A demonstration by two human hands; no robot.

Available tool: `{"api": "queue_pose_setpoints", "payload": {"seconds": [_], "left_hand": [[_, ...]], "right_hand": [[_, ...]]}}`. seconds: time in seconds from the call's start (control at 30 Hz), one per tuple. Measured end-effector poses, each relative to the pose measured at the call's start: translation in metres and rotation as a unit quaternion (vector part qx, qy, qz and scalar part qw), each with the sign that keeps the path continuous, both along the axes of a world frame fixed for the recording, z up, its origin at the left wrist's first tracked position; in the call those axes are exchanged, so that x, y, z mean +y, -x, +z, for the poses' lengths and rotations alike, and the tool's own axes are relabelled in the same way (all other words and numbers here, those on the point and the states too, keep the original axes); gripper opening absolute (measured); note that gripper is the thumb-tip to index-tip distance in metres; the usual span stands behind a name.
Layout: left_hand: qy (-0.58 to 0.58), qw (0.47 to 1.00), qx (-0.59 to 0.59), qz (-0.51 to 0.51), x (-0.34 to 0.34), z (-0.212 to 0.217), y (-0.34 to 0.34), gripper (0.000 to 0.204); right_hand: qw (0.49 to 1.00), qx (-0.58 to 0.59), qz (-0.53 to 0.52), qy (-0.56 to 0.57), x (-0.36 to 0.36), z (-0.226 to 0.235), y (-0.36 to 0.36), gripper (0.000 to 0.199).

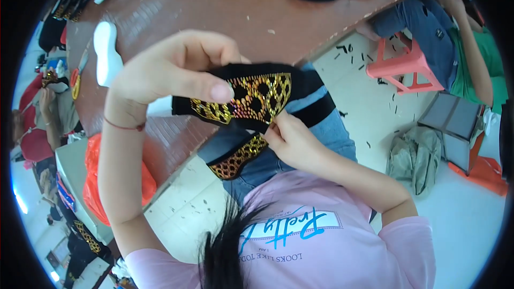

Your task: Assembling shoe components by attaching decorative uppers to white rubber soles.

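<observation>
Both hands (pixel 167 70) (pixel 293 140) hold a black band (pixel 257 97) with glittering gold-and-pink studs.

Workshop, I judge on my feed: studded black piece (pixel 262 93) held near tabletop (pixel 257 16), scissors (pixel 76 84) left, scraps (pixel 350 48) littering floor (pixel 383 120) right, seated worker (pixel 468 48) far right.

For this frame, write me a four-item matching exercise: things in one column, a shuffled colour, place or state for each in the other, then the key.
Things:
1. Strap
2. Stool
3. Bag
4. Shirt

Descriptions:
A. Red-orange, partly behind the left forearm
B. Pale lilac, with blue lettering
C. Held by the fingers of the left hand and the right hand
D. Coral pink, standing on the floor

Right pairs: 1-C, 2-D, 3-A, 4-B
</observation>
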State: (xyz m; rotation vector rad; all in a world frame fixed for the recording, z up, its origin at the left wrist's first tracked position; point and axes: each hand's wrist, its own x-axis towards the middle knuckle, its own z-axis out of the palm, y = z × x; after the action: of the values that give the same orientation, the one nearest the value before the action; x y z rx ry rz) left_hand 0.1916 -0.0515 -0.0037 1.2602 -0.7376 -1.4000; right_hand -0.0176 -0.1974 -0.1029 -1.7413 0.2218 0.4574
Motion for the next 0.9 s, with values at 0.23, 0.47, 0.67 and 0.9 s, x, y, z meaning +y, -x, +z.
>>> {"api": "queue_pose_setpoints", "payload": {"seconds": [0.23,0.47,0.67,0.9], "left_hand": [[-0.015,0.998,0.023,-0.058,-0.002,0.02,0.001,0.007],[0.021,0.995,0.023,-0.091,-0.004,0.041,-0.005,0.008],[0.081,0.992,0.004,-0.101,0.001,0.036,-0.009,0.008],[0.07,0.992,0.079,-0.064,0.019,0.024,-0.014,0.012]], "right_hand": [[0.964,-0.204,-0.149,0.081,0.004,0.005,0.021,0.042],[0.87,-0.454,-0.077,0.178,-0.018,0.004,-0.023,0.099],[0.843,-0.501,-0.123,0.151,-0.019,0.01,-0.063,0.131],[0.809,-0.523,-0.083,0.255,-0.034,-0.002,-0.076,0.147]]}}
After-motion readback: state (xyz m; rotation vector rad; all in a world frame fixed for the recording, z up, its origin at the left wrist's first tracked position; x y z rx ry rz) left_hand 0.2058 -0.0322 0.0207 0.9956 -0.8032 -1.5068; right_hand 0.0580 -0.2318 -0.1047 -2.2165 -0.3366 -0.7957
